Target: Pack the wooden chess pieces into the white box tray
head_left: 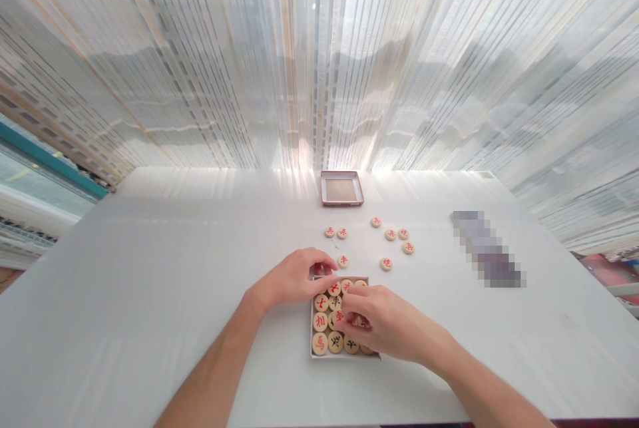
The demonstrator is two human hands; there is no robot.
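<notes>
A shallow open box of Chinese chess pieces sits near the front of the white table. Round wooden pieces with red or black characters fill much of it in rows, such as a red-marked piece. My left hand is curled round the box's far left corner, thumb at the rim and fingers bent beyond it. My right hand is over the box's right side, pinching a red-marked Chinese chess piece above the others. It hides several pieces beneath. Just beyond the box lies a loose red-marked piece.
Several more red-marked pieces lie scattered on the table, including one piece to the right. A box lid lies open side up at the back. A blurred-out object is on the right. Translucent strip curtains hang behind.
</notes>
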